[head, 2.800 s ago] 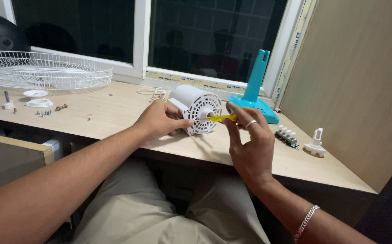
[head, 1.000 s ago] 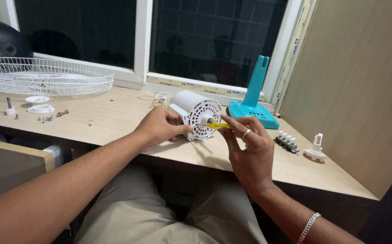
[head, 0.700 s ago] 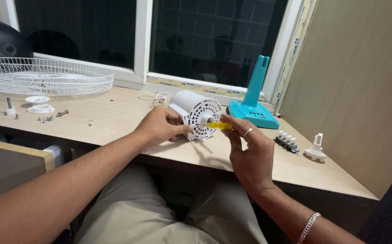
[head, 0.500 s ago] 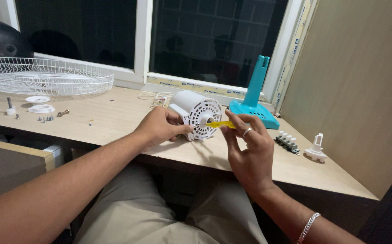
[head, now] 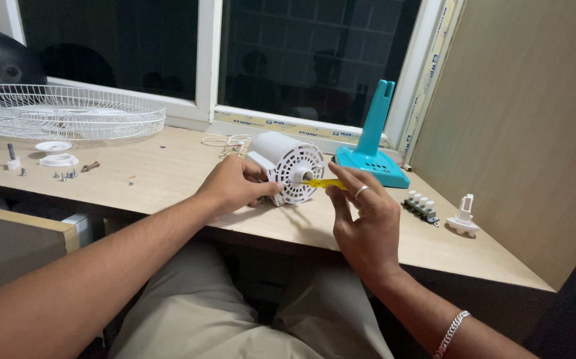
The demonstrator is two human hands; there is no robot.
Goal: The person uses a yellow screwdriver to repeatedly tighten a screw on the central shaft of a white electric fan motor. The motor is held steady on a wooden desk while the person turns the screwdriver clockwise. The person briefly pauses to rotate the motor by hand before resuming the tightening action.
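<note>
We sit at a pale wooden worktop [head: 168, 176] that runs under a dark window [head: 308, 60], with a tan board wall [head: 527, 126] closing the right side and the near edge of the top cutting slantwise from lower left toward the right. Along the foot of the window frame runs a strip of yellowish tape [head: 281, 125] with small print, too small to read. Our left hand [head: 234, 187] is curled around the near side of a white motor housing [head: 288, 163], a drum with a perforated face lying on its side near the middle of the top, close to the near edge. Our right hand [head: 364, 223] pinches a yellow screwdriver [head: 324, 183] between thumb and fingers, its tip set against the hub of the housing's face. Just behind and to the right stands a teal stand base [head: 373, 149] with an upright post, near the wall corner. Further right, by the wall, lie a grey switch block [head: 422, 207] and a small white fitting [head: 463, 219], leaving a narrow strip of bare top beside our right hand. To the far left rests a white wire fan guard [head: 62, 113], with white caps [head: 54, 153] and loose screws [head: 68, 174] in front of it, well apart from our hands; a broad stretch of bare wood lies between them and the housing.
</note>
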